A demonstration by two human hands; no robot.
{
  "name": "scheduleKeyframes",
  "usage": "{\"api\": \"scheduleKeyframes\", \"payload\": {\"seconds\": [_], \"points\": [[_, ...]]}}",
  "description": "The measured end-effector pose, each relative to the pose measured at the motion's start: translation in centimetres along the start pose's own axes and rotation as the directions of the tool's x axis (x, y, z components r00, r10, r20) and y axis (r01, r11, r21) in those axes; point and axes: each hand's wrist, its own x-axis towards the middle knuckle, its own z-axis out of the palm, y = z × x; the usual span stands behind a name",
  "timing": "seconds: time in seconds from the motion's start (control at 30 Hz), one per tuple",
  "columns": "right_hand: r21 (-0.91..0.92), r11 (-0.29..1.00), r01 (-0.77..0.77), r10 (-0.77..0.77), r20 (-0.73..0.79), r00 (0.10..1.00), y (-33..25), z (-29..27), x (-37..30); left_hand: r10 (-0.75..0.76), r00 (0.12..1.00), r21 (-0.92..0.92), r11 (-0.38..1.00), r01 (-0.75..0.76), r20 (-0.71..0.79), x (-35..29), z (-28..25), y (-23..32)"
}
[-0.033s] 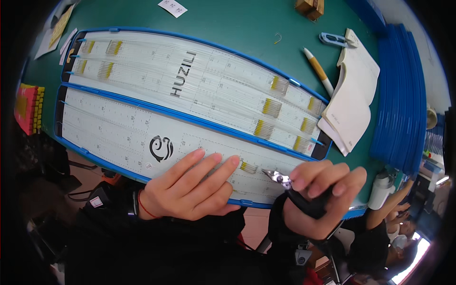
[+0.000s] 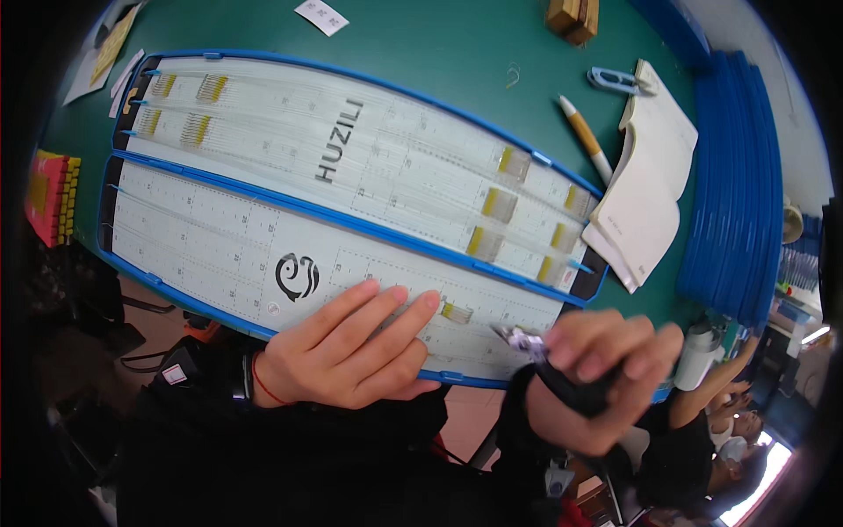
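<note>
A long blue-edged case [image 2: 408,208] lies unfolded on the table, its two pale panels side by side. My left hand [image 2: 356,342] rests flat on the near panel, fingers stretched out. Just right of its fingertips sits a small row of fishing hooks [image 2: 457,313] with yellow-wrapped shanks. My right hand [image 2: 606,369] grips cutting pliers [image 2: 522,341], blurred, their tip a little right of that row and apart from it. Fine clear lines run along the far panel between bundles of yellow-wrapped hooks [image 2: 499,204]. What lies under my left palm is hidden.
Past the case on the green table are a loose hook [image 2: 512,75], a pen [image 2: 586,136], blue thread snips [image 2: 619,81], an open notebook [image 2: 648,176] and a wooden block [image 2: 572,19]. Blue cases [image 2: 733,184] stand stacked at right. Another person [image 2: 694,435] sits at lower right.
My right hand and the pliers have shifted slightly right and down, away from the near row of hooks. My left hand stays in place.
</note>
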Motion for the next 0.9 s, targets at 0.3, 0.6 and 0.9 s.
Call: {"api": "scheduleKeyframes", "payload": {"seconds": [0.3, 0.6, 0.9], "points": [[-0.784, 0.408, 0.469, 0.114, 0.553, 0.825, 1.2, 1.8, 11.5, 0.016, 1.0, -0.156, 0.988, -0.019, -0.016, -0.7, -0.3, -0.9], [-0.649, 0.137, 0.748, 0.268, 0.751, 0.603, 5.0, 2.6, 17.3, -0.019, 0.997, -0.28, 0.959, 0.041, 0.081, -0.3, -2.1, -0.3], [-0.862, 0.409, 0.3, 0.091, 0.365, 0.926, -5.3, 1.8, 9.2, -0.034, 0.986, -0.211, 0.975, 0.069, 0.166, -1.9, -2.4, -1.1]]}}
